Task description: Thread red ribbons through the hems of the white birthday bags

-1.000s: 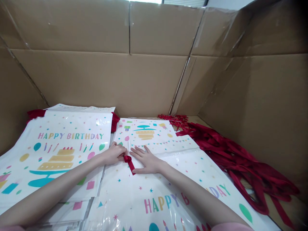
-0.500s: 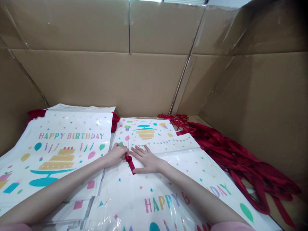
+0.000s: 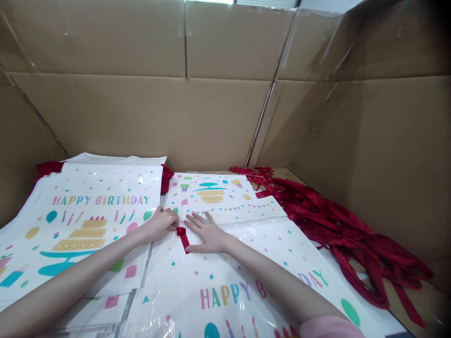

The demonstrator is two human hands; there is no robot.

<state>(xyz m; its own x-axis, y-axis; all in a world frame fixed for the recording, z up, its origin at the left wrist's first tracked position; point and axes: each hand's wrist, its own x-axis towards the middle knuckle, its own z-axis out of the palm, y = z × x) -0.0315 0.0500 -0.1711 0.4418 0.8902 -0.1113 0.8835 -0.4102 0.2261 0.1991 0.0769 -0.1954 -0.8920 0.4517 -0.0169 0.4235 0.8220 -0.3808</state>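
Observation:
A white HAPPY BIRTHDAY sheet (image 3: 186, 281) with a folded upper part lies in front of me. A short red ribbon (image 3: 183, 241), looped at its top, rests on it. My left hand (image 3: 161, 224) has its fingers pinched together at the ribbon's upper end; what they hold is too small to make out. My right hand (image 3: 207, 235) lies flat on the sheet with fingers spread, its thumb touching the ribbon's lower end.
Stacked birthday sheets (image 3: 116, 188) with red fabric at their top corners lie at the left. Long red ribbons (image 3: 338, 230) are heaped at the right, with thin red strands (image 3: 259, 176) behind. Tall cardboard walls (image 3: 141, 117) stand behind and at the right.
The whole view has shifted, so hands and sheets appear slightly further left. Both hands keep nearly the same pose around the ribbon.

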